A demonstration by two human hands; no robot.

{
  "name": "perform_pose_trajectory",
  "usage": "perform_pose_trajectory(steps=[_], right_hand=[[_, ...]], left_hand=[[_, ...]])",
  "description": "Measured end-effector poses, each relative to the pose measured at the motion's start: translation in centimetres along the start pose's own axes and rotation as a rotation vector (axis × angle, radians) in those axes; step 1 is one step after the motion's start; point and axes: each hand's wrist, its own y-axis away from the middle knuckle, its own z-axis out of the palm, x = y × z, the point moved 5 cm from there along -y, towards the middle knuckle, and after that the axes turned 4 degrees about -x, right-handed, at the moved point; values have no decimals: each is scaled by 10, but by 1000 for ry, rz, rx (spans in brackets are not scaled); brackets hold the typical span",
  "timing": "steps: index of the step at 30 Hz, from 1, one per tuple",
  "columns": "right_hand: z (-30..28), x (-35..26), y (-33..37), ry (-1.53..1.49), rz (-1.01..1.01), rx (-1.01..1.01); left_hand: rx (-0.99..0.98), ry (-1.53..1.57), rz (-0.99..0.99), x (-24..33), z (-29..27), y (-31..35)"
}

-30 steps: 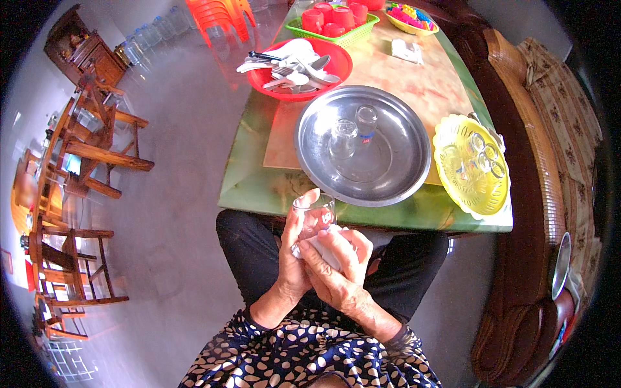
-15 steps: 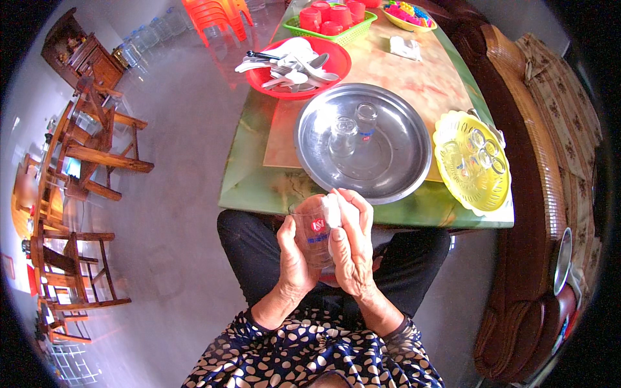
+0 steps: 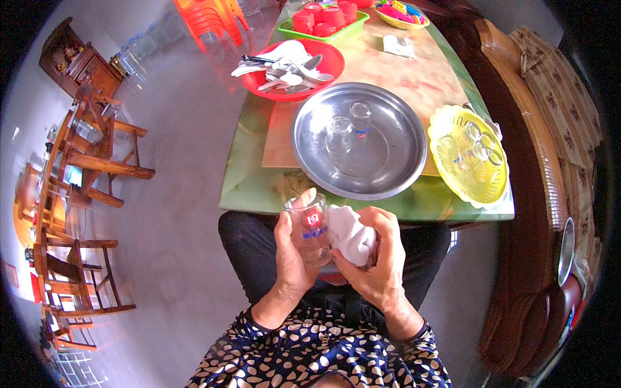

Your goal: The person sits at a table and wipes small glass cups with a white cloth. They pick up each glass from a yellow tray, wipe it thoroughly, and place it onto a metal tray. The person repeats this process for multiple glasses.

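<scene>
Held above my lap, a clear drinking glass [image 3: 312,226] with a red and blue print sits in my left hand [image 3: 291,255], fingers wrapped round it. My right hand [image 3: 381,255] grips a bunched white cloth [image 3: 351,236] right beside the glass. On the table just ahead, a wide steel basin [image 3: 404,145] contains two clear glasses [image 3: 339,136], both standing close together. To its right, a yellow scalloped plastic basket [image 3: 469,187] holds several clear glasses [image 3: 480,145].
A red bowl [image 3: 337,68] of spoons and other utensils stands left of the basin. Farther back are a green basket [image 3: 356,29] of red cups, a colourful bowl [image 3: 404,22] and a white tissue pack [image 3: 399,46]. Wooden chairs [image 3: 110,165] line the left; a carved wooden sofa [image 3: 527,194] runs along the right.
My right hand has drawn to the right off the glass, and the cloth now shows bunched in it. The glass stays in my left hand, its print more plainly visible.
</scene>
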Motion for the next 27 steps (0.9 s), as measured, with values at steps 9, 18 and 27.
perform_pose_trajectory(steps=[9,18,27], right_hand=[[22,0,-3,-83,-314,12],[28,28,-7,-268,-75,323],[24,22,2,-311,-130,200]], left_hand=[[-158,-115,-12,-17,-6,2],[-60,-70,-85,-23,-6,3],[-116,-135,49,-9,12,8]])
